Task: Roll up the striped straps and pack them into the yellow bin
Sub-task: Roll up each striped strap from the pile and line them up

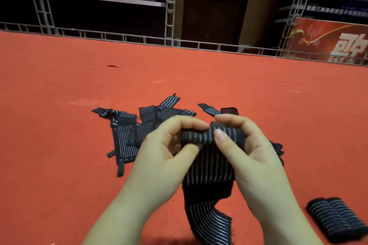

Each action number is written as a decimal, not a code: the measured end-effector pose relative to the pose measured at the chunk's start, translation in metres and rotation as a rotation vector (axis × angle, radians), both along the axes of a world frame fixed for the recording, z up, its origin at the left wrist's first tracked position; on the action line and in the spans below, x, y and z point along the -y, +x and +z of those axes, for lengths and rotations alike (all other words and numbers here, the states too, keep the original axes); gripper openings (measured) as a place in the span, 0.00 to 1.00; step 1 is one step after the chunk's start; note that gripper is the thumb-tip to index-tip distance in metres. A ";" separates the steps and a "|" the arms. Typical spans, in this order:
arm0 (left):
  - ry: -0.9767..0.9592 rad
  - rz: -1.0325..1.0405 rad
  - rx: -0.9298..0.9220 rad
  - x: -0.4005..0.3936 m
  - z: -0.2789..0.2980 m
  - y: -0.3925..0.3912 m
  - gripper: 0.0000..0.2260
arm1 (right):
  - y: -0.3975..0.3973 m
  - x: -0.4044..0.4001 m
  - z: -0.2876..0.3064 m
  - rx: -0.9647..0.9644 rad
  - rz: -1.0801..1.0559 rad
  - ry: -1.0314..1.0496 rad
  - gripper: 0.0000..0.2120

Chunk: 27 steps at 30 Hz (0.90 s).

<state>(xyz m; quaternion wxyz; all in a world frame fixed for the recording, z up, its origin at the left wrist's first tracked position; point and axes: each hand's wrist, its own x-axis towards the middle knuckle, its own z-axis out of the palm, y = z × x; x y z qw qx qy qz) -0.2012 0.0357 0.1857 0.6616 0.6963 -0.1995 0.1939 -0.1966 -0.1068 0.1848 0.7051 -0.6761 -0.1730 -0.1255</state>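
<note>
- Striped strap (209,167): black with thin pale lines, held up in front of the person above the red tabletop (59,89). Its upper end is wound into a short tight roll lying crosswise between both hands.
- The unrolled length hangs down from the roll, twists once and trails toward the near edge of view.
- Left hand (167,151): fingers curled over the left end of the roll, thumb beneath it; it grasps the strap.
- Right hand (245,145): thumb pressed on the front of the roll, fingers curled over its top and far side; it too grasps the strap.
- Loose straps (131,131): a heap of the same striped kind lies flat and overlapping on the tabletop just beyond the hands, mostly left of them, with a few ends showing to the right behind the right hand.
- Rolled straps (336,219): two finished rolls lie side by side, touching, on the tabletop at the lower right, well apart from the heap.
- Surroundings: a metal railing (139,38) runs along the far edge of the red surface; behind it stand a dark door (213,18) with a green sign above, and a red banner (334,42) at the right.
</note>
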 end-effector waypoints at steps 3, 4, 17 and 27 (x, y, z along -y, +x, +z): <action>-0.078 -0.118 -0.119 0.001 0.002 -0.002 0.15 | -0.001 0.001 -0.001 0.086 -0.041 -0.070 0.13; -0.110 -0.114 -0.135 0.001 0.002 -0.001 0.15 | -0.001 0.001 -0.001 0.109 -0.050 -0.086 0.13; 0.005 -0.012 0.085 0.002 -0.004 0.009 0.12 | 0.003 0.002 -0.007 -0.096 0.053 0.017 0.10; 0.059 -0.102 -0.117 0.005 -0.008 0.009 0.14 | 0.000 0.001 -0.012 0.051 -0.044 -0.056 0.13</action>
